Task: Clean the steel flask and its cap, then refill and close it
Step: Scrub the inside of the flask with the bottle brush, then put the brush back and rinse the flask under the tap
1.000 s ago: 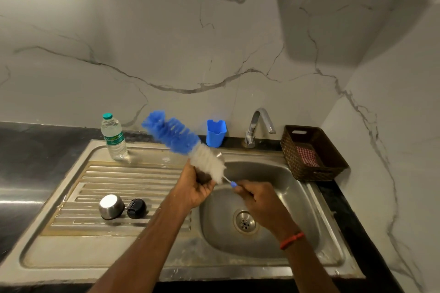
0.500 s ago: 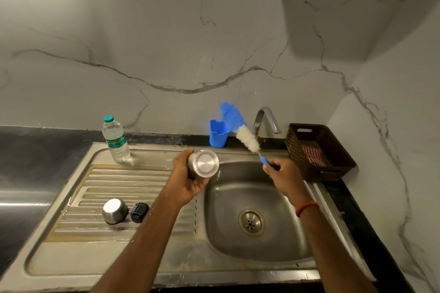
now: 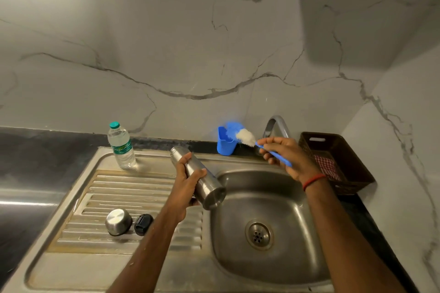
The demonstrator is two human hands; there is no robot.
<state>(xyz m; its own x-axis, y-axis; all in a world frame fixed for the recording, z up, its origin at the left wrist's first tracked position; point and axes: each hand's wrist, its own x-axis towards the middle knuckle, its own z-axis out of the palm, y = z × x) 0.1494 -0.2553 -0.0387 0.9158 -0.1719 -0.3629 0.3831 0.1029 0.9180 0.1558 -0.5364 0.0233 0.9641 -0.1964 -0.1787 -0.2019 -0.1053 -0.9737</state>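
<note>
My left hand (image 3: 188, 183) grips the steel flask (image 3: 202, 179) round its middle, tilted with its base toward me, above the left rim of the sink basin (image 3: 295, 219). My right hand (image 3: 283, 154) holds the blue handle of the bottle brush (image 3: 245, 137), whose blue and white bristles point into the blue holder cup (image 3: 225, 144) by the tap. The steel cup-cap (image 3: 118, 221) and the black stopper (image 3: 143, 224) lie side by side on the ribbed drainboard (image 3: 114, 188).
A plastic water bottle (image 3: 121, 146) stands at the back of the drainboard. The tap (image 3: 276, 126) rises behind my right hand. A brown wicker basket (image 3: 338, 162) with a checked cloth sits on the right counter. Marble walls close in behind and on the right.
The brush came out of the flask and my right hand carried it back right to the blue holder. My left hand turned the flask, which now shows its side and base.
</note>
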